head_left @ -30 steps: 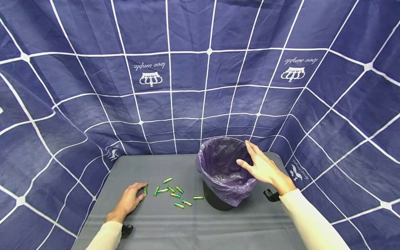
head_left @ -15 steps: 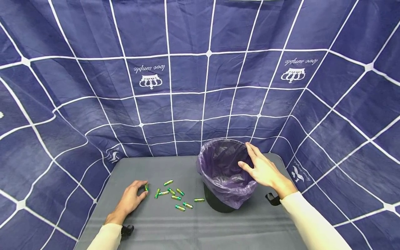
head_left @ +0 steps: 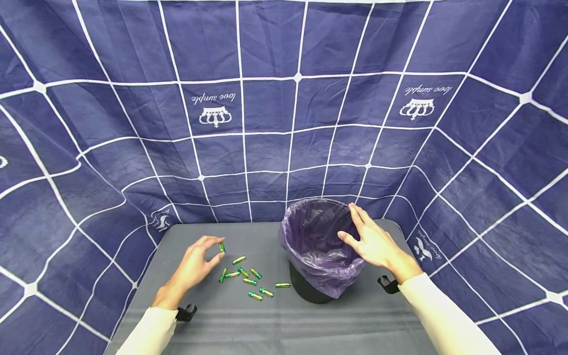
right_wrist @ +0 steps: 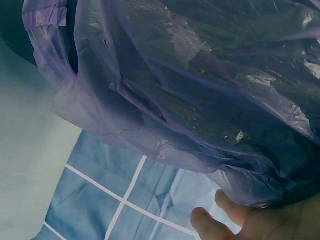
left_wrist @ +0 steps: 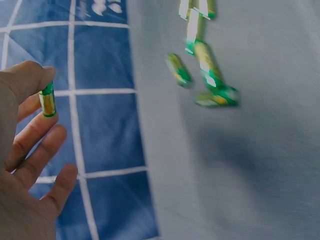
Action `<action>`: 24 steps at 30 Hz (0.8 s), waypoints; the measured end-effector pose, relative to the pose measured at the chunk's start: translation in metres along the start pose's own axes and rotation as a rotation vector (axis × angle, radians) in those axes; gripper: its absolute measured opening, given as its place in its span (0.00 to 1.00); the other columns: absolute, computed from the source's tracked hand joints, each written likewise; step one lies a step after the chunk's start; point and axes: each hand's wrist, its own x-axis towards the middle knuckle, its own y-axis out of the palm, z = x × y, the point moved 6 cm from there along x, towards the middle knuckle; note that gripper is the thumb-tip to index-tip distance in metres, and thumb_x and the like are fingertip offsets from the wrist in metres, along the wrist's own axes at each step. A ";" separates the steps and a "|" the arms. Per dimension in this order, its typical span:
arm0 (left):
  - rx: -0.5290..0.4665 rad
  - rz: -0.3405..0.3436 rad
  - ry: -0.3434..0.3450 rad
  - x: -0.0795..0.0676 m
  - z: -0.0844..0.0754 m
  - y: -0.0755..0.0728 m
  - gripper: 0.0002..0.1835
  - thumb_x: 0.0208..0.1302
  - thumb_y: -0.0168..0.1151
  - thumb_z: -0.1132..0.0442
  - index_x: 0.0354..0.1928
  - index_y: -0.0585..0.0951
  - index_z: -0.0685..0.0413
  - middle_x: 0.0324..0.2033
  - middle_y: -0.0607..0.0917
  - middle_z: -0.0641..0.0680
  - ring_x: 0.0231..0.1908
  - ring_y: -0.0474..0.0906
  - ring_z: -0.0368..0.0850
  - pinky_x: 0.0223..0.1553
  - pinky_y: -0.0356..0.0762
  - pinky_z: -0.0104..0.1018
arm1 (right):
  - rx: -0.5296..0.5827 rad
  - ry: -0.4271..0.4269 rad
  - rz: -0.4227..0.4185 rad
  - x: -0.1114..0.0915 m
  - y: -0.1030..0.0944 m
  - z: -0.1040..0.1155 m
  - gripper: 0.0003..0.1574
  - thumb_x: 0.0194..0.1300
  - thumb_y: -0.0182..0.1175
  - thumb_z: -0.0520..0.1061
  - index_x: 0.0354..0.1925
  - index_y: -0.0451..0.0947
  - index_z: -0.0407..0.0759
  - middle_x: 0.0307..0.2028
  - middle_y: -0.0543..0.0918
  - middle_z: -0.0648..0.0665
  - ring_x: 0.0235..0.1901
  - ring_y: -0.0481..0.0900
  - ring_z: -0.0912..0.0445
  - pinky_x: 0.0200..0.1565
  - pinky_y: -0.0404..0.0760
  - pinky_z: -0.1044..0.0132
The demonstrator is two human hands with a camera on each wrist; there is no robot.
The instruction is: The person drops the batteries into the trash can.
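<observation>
Head view: left hand (head_left: 194, 266) pinches a battery (head_left: 221, 247) beside the bin (head_left: 317, 246), right hand (head_left: 374, 242) fingers relaxed, resting on its rim.

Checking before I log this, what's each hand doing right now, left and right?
Left hand: pinching one battery at its fingertips, lifted off the table.
Right hand: open, resting on the rim of the bin.

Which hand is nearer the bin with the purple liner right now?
Right. The right hand rests on the rim of the bin, fingers over the purple liner. The left hand is off to the bin's left, pinching a battery above the table.
</observation>
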 end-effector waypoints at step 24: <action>-0.135 0.073 0.338 0.128 -0.169 -0.038 0.22 0.72 0.83 0.65 0.65 0.91 0.57 0.60 0.94 0.58 0.63 0.93 0.58 0.71 0.89 0.56 | -0.001 -0.017 -0.004 0.002 0.001 0.000 0.61 0.88 0.59 0.68 0.94 0.50 0.31 0.92 0.57 0.28 0.86 0.68 0.24 0.79 0.75 0.23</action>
